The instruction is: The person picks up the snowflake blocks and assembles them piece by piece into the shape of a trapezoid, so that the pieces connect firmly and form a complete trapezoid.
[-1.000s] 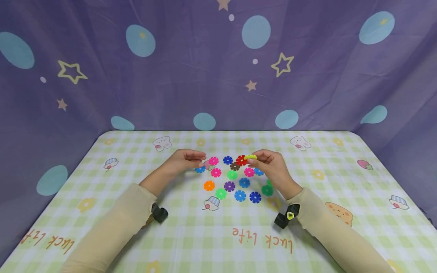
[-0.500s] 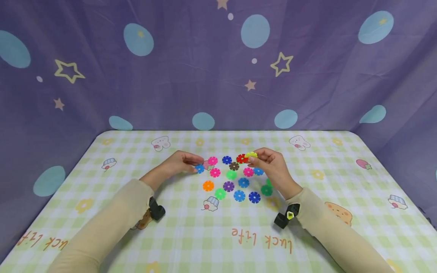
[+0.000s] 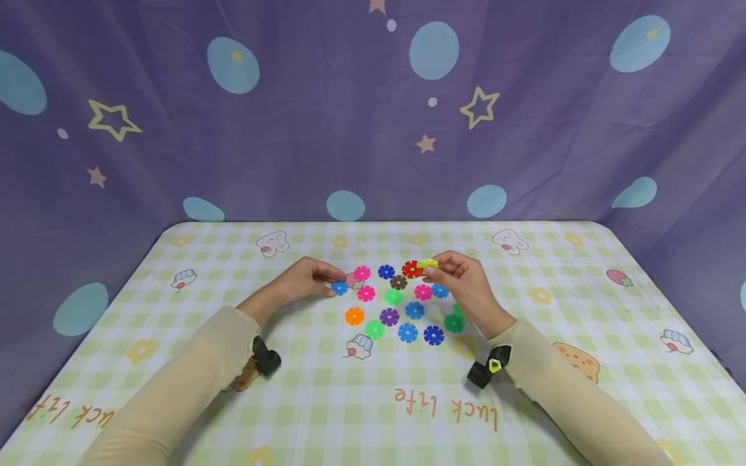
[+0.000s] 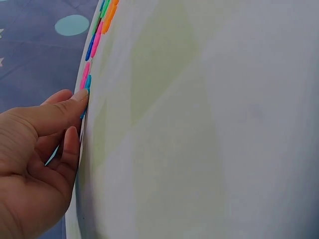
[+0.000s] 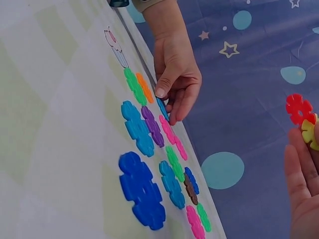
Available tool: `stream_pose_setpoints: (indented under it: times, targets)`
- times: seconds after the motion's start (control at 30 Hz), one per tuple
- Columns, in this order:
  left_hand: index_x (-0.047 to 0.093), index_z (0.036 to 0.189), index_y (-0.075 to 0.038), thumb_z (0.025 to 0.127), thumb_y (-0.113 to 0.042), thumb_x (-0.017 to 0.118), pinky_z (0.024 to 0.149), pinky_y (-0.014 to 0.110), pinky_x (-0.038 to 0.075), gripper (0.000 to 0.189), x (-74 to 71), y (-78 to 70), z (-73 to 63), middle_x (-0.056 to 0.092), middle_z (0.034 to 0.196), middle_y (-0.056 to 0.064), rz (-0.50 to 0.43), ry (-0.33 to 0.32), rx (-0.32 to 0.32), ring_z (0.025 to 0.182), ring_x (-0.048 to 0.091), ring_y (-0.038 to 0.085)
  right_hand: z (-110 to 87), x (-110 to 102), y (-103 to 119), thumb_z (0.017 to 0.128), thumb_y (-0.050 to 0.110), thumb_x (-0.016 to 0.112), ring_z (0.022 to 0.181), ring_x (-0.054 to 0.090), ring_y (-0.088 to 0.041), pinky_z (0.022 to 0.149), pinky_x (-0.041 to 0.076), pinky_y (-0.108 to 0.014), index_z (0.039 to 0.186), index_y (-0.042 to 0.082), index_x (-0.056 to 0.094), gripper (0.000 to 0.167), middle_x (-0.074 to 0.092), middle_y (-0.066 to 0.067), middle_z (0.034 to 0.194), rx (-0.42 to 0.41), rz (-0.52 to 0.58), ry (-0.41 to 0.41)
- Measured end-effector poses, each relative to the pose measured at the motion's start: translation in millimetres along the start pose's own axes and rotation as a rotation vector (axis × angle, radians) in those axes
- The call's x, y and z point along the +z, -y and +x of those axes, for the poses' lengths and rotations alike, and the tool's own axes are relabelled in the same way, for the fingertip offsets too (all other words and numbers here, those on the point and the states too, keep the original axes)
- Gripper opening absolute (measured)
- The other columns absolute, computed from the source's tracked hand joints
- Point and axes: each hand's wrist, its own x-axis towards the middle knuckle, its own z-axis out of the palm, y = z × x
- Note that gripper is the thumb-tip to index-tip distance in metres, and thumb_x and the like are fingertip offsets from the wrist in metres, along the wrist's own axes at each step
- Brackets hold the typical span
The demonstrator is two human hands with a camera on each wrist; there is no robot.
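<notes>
My right hand (image 3: pixel 465 283) pinches a yellow snowflake disc (image 3: pixel 428 264), held above the table. Joined to it is a red snowflake disc (image 5: pixel 298 108), which juts out to the left in the head view. At the left of the scattered discs, my left hand (image 3: pixel 300 283) has its thumb and fingertips on the edge of a light blue snowflake disc (image 3: pixel 339 288). The left wrist view shows the thumb (image 4: pixel 79 94) pressed against this disc, with fingers behind it. Two pink discs, one a pink disc (image 3: pixel 362 274), lie just right of that hand.
Several loose discs lie between the hands, among them an orange disc (image 3: pixel 354 316), a purple disc (image 3: pixel 390 316), a brown disc (image 3: pixel 399 282) and a dark blue disc (image 3: pixel 434 335). They rest on a green checked tablecloth (image 3: pixel 326 401). Behind the table hangs a purple curtain (image 3: pixel 280 149).
My left hand has drawn back slightly left and lower, so the light blue disc shows fully and its fingertips now grip the edge. The right hand keeps holding the joined discs, nearly still.
</notes>
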Motion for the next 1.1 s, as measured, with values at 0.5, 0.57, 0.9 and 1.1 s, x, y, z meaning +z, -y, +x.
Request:
stream_pose_setpoints:
  times: [0.5,0.57,0.9,1.1]
  targets:
    - [0.07,0.108,-0.001,0.076,0.0,0.076,0.076,0.026,0.051,0.032,-1.4,-2.9,-3.9,0.069,0.105,0.012,0.046,-0.044,-0.011,0.087,0.059,0.021,-0.1,0,0,0.089,0.004,0.064,0.077,0.068,-0.02,0.078,0.055,-0.03,0.088,0.011,0.066,0.007,0.071,0.003,0.081,0.039,-0.028,-0.033]
    - [0.069,0.107,0.001,0.077,0.0,0.075,0.076,0.026,0.052,0.031,-3.0,-1.9,-5.5,0.069,0.104,0.013,0.041,-0.056,-0.016,0.085,0.06,0.02,-0.2,0,0,0.088,0.005,0.064,0.076,0.068,-0.019,0.078,0.055,-0.03,0.088,0.01,0.067,0.006,0.071,0.003,0.081,0.05,-0.033,-0.042]
    - [0.071,0.101,0.003,0.079,-0.004,0.074,0.068,0.022,0.048,0.023,-12.7,-6.5,-9.0,0.07,0.089,0.008,0.015,-0.039,-0.07,0.076,0.056,0.015,0.1,-1,-1,0.088,0.005,0.066,0.075,0.068,-0.018,0.077,0.055,-0.03,0.087,0.009,0.068,0.004,0.072,0.002,0.081,0.053,-0.001,-0.048]
    - [0.069,0.098,0.002,0.081,-0.003,0.072,0.064,0.023,0.047,0.018,-10.8,-20.2,-6.7,0.067,0.084,0.004,-0.023,-0.043,-0.018,0.073,0.054,0.016,0.3,-1,-1,0.087,0.004,0.066,0.074,0.069,-0.018,0.076,0.055,-0.03,0.086,0.01,0.068,0.006,0.072,0.001,0.08,0.044,0.025,-0.052]
